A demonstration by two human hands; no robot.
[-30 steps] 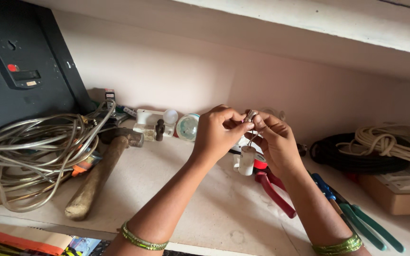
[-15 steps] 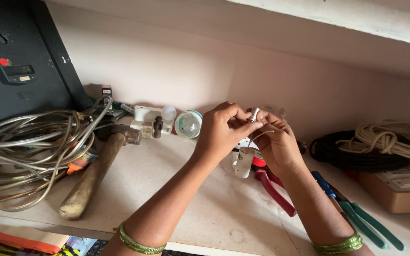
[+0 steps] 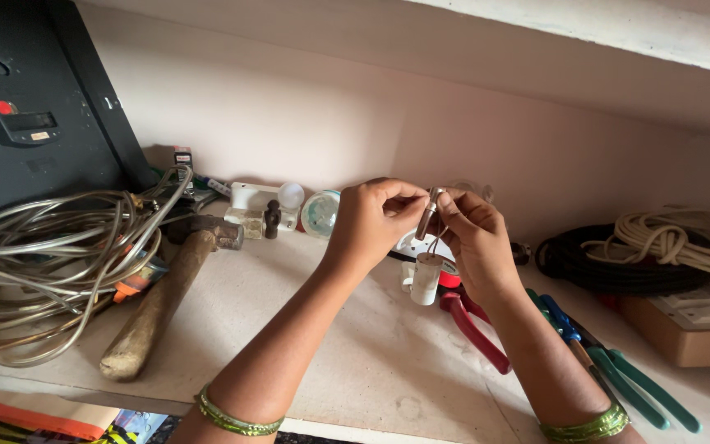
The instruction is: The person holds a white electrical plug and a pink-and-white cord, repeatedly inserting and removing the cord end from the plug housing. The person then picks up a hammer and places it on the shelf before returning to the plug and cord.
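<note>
Together pinching small metal piece (image 3: 430,211) with left hand (image 3: 369,222) and right hand (image 3: 474,238) fingertips, above white cylinder (image 3: 426,278).

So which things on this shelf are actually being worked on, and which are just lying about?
In hand:
left hand and right hand pinch a small metal piece; small white cylinder hangs below it.

Lying about:
wooden-handled hammer, coiled grey cable, red-handled pliers, green-handled pliers.

Bare shelf (image 3: 306,329) lies open between the hammer (image 3: 162,300) and red-handled pliers (image 3: 474,329).
</note>
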